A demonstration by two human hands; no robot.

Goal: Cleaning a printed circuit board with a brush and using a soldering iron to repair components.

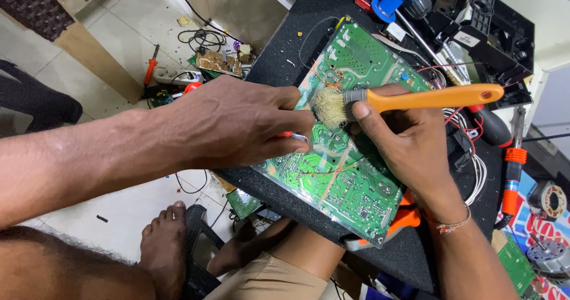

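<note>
A: Largest first. The green circuit board (350,157) lies flat, solder side up, on the black padded bench top (285,45), directly under both hands. Judged stiff, thin and light, but fragile: thin wires tacked across its face and sharp solder points. Best taken by its bare edges, not the face.

B: Noted. The left hand (237,122)?

A: It rests over the board's left edge, fingers curled closed around a small tool with a red grip and a metal tip (298,137); only the tip shows, so its kind cannot be told. The tip sits on the board just below the bristles.

B: The right hand (404,140)?

A: It is closed in a pinch on the orange-handled brush (427,98), thumb and fingers gripping near the metal ferrule. The pale bristles touch the board between the two hands. The brush looks light and rigid in the handle, soft at the tip; holding close to the ferrule gives control.

B: Surroundings?

A: Beyond the right hand lie an orange-and-black screwdriver (510,181) and a bundle of white wires (478,175). Past the left hand, on the floor, lies another small circuit board (218,62).
</note>
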